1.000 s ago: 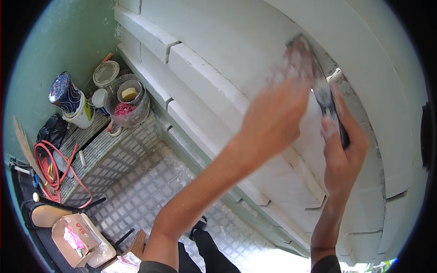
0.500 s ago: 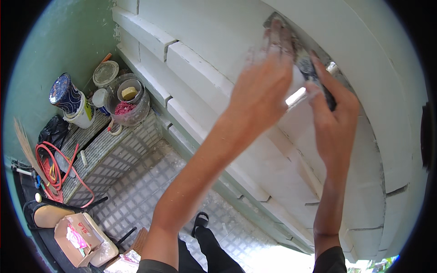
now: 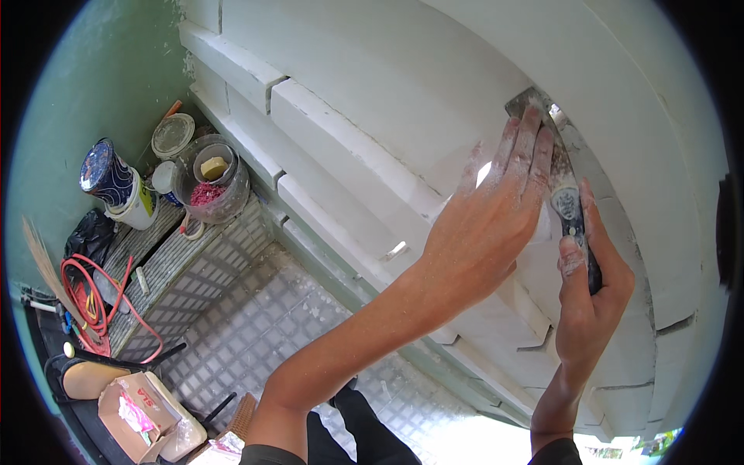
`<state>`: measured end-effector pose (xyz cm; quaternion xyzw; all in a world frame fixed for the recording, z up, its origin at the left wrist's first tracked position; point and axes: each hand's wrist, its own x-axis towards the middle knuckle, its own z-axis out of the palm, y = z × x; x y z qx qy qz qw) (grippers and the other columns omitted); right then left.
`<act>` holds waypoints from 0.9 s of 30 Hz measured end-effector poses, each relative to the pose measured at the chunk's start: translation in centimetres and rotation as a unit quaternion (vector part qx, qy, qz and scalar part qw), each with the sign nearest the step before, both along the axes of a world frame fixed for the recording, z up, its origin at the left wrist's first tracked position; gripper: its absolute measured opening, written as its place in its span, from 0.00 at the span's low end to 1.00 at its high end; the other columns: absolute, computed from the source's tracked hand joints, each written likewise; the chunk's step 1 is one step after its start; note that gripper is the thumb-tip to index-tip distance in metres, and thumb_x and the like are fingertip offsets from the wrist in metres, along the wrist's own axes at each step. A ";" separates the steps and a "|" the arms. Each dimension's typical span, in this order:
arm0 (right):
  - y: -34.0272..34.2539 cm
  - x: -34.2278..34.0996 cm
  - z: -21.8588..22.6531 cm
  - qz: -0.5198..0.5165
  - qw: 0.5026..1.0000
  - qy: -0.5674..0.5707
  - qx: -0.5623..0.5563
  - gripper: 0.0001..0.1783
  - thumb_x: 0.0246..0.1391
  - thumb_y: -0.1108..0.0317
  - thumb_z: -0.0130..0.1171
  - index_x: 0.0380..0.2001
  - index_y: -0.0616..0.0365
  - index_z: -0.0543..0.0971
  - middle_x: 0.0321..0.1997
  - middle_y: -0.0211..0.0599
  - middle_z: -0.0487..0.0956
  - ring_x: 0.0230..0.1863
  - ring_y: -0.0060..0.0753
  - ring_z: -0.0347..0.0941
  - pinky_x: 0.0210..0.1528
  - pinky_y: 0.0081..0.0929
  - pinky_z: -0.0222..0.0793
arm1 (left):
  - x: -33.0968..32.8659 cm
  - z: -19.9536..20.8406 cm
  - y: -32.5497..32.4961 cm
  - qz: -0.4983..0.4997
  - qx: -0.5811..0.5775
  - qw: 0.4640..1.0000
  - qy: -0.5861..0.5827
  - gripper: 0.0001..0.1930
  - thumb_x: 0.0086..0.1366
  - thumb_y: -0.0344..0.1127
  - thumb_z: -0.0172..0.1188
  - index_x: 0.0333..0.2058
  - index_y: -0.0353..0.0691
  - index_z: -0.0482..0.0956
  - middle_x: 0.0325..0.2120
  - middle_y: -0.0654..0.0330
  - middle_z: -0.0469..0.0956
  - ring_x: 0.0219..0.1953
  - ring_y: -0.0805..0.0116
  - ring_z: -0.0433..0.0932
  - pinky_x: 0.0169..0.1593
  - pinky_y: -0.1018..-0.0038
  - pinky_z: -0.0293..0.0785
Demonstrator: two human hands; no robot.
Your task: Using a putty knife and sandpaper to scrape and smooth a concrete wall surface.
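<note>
My right hand is closed round the dark handle of a putty knife, its thumb resting along the near side of the grip. The wide metal blade, smeared with pale filler, lies against the curved white panel. My left hand has its fingers stretched out, the tips pressing on the blade near its far end. White powder coats the fingers of that hand and the right thumb. A narrow gap with light showing through it runs beside the blade.
White stepped ledges run diagonally across the wall. On a slatted bench at left stand several pails, a clear tub with a yellow sponge, and a coiled red hose. An open cardboard box sits lower left, above a tiled floor.
Both hands and the putty knife have moved toward me and to the right along the panel. My left fingers, blurred before, now rest on the blade.
</note>
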<state>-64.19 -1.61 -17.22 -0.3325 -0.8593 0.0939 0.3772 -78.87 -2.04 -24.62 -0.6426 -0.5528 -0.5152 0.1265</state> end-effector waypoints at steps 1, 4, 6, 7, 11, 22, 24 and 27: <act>0.4 -0.4 0.0 -0.008 1.000 -0.007 0.002 0.28 0.58 0.76 0.55 0.62 0.67 0.77 0.26 0.36 0.79 0.21 0.17 0.59 0.24 0.22 0.52 | -0.2 0.0 0.6 -0.008 0.002 1.000 -0.007 0.47 0.51 0.15 0.57 0.71 0.24 0.50 0.73 0.32 0.47 0.75 0.34 0.51 0.72 0.44 0.56; 1.3 -2.5 0.2 0.000 0.999 -0.032 0.018 0.28 0.61 0.71 0.54 0.65 0.64 0.75 0.24 0.24 0.73 0.24 0.15 0.58 0.28 0.18 0.51 | -2.6 0.3 0.5 0.051 -0.006 0.999 0.018 0.45 0.51 0.15 0.56 0.71 0.24 0.51 0.73 0.33 0.48 0.75 0.35 0.51 0.72 0.43 0.55; 1.5 -2.2 0.4 0.021 0.999 -0.028 0.000 0.28 0.61 0.71 0.55 0.65 0.64 0.75 0.28 0.28 0.78 0.25 0.15 0.59 0.29 0.17 0.53 | -2.6 0.3 0.2 0.038 0.000 0.999 0.002 0.46 0.51 0.15 0.55 0.71 0.24 0.50 0.74 0.33 0.48 0.75 0.36 0.50 0.72 0.43 0.55; 1.3 -1.9 0.3 0.023 0.999 -0.024 0.000 0.28 0.61 0.71 0.55 0.65 0.64 0.75 0.28 0.28 0.78 0.25 0.15 0.59 0.29 0.17 0.53 | -2.7 0.4 -0.1 0.035 0.003 0.999 -0.004 0.46 0.52 0.15 0.55 0.71 0.24 0.49 0.74 0.33 0.47 0.75 0.36 0.50 0.72 0.43 0.55; 1.2 0.7 -0.4 0.071 0.992 -0.012 0.101 0.29 0.54 0.77 0.55 0.61 0.68 0.78 0.25 0.35 0.78 0.22 0.20 0.63 0.27 0.22 0.60 | -0.1 -0.1 -0.7 -0.003 -0.004 1.000 -0.007 0.47 0.51 0.15 0.56 0.72 0.24 0.48 0.74 0.34 0.45 0.75 0.36 0.50 0.72 0.44 0.56; 2.4 -1.7 -0.2 0.030 0.994 -0.028 0.098 0.25 0.60 0.73 0.56 0.62 0.63 0.78 0.41 0.40 0.85 0.30 0.19 0.64 0.35 0.21 0.63 | -2.3 0.3 0.5 0.042 -0.009 0.999 0.017 0.46 0.50 0.13 0.55 0.71 0.24 0.51 0.73 0.32 0.48 0.74 0.36 0.54 0.72 0.46 0.57; 2.4 -3.9 0.7 0.032 0.997 -0.033 0.057 0.25 0.60 0.73 0.56 0.62 0.63 0.78 0.36 0.36 0.81 0.30 0.19 0.63 0.34 0.21 0.62 | -4.1 0.0 1.0 0.058 0.018 0.998 0.017 0.45 0.51 0.14 0.56 0.71 0.24 0.52 0.73 0.33 0.50 0.74 0.37 0.54 0.72 0.48 0.58; 2.2 -6.6 0.2 0.052 0.998 -0.022 0.009 0.26 0.61 0.72 0.56 0.62 0.61 0.78 0.28 0.29 0.73 0.29 0.18 0.60 0.31 0.22 0.59 | -7.3 -0.6 0.9 0.098 0.064 0.993 0.011 0.45 0.52 0.16 0.58 0.71 0.26 0.55 0.69 0.32 0.59 0.73 0.37 0.56 0.71 0.54 0.61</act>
